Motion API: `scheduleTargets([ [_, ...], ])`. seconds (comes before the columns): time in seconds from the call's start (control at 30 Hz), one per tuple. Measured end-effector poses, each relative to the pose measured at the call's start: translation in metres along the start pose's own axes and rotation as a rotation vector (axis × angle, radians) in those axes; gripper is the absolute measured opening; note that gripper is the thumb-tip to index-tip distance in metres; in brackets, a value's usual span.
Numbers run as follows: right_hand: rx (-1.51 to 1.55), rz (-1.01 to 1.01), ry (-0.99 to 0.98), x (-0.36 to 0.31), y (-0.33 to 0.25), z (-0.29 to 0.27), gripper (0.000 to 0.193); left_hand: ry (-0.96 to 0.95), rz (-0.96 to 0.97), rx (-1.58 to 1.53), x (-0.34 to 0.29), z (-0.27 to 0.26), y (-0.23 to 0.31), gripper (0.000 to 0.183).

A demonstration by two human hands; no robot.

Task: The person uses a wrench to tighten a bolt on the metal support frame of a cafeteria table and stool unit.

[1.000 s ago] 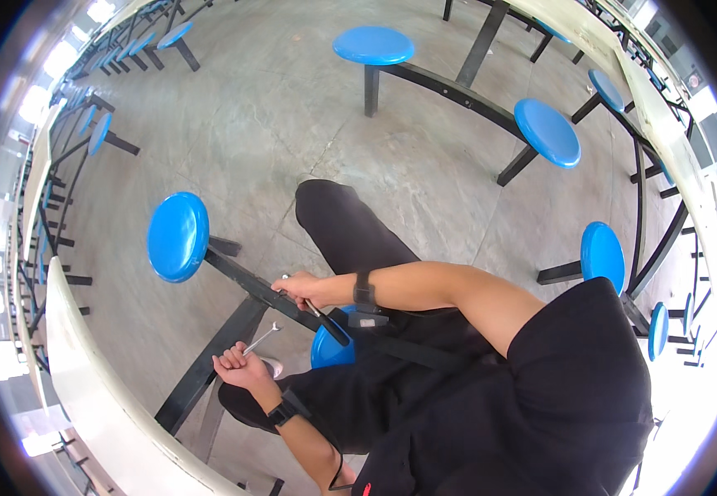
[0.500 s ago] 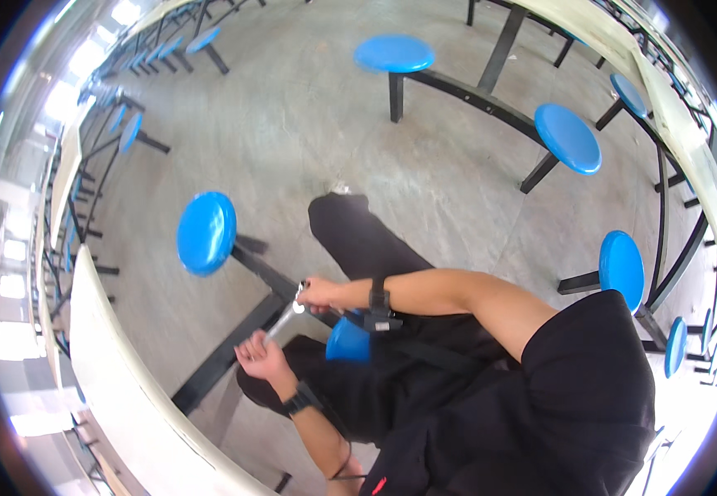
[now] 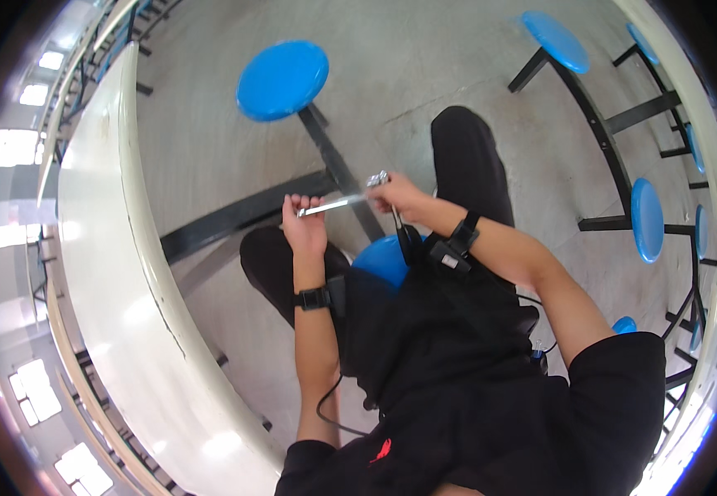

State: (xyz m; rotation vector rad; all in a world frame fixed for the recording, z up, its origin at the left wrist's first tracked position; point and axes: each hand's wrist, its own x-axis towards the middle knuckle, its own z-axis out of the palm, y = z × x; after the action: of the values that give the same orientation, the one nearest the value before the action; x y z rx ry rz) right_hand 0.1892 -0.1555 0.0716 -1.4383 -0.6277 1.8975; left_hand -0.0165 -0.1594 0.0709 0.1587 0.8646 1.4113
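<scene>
My left hand (image 3: 306, 230) has its fingers closed round the near end of a slim silver metal bar (image 3: 331, 206), which looks like a wrench. The bar slants slightly upward to the right, its far end blurred beside my right hand (image 3: 401, 197). That hand is closed on a metal tool with a shiny silver head (image 3: 377, 178); a thin shank and dark handle (image 3: 408, 244) show below the fingers. Whether bar and tool touch is too blurred to tell. Both hands are above a black steel stool frame (image 3: 342, 169), in front of my knees.
A blue round stool seat (image 3: 282, 80) tops the frame ahead; another blue seat (image 3: 381, 259) lies between my thighs. A long white tabletop (image 3: 102, 248) runs along my left. More blue stools (image 3: 647, 220) on black frames stand at right on the grey floor (image 3: 383, 50).
The view has turned and moved closer to the stool frame. The silver bar, steeply tilted before, now lies nearly level across the picture. The dark-handled tool now shows below my right hand.
</scene>
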Motion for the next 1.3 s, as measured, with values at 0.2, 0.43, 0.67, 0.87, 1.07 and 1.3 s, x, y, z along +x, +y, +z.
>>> scheduleTargets([
  [0.2,0.066,-0.068,0.160,0.015,-0.010,-0.021,0.017,0.037,-0.042,0.316,0.003,0.006,-0.002,0.023],
  [0.43,0.163,-0.046,0.246,0.022,-0.014,-0.026,0.016,-0.041,-0.168,0.666,0.014,-0.009,-0.010,0.034],
  [0.67,0.256,0.009,0.116,0.035,-0.013,-0.034,0.009,-0.062,-0.129,0.803,0.028,-0.022,-0.021,0.030],
  [0.87,0.244,0.050,0.156,0.042,-0.014,-0.025,0.015,-0.001,-0.045,0.843,0.036,-0.022,-0.019,0.027],
  [1.07,0.276,0.033,0.156,0.038,-0.021,-0.021,0.017,0.038,0.040,0.543,0.041,-0.015,-0.020,0.029],
  [1.3,0.282,-0.021,0.184,0.037,-0.024,-0.016,0.016,0.005,0.014,0.317,0.039,-0.021,-0.020,0.027],
])
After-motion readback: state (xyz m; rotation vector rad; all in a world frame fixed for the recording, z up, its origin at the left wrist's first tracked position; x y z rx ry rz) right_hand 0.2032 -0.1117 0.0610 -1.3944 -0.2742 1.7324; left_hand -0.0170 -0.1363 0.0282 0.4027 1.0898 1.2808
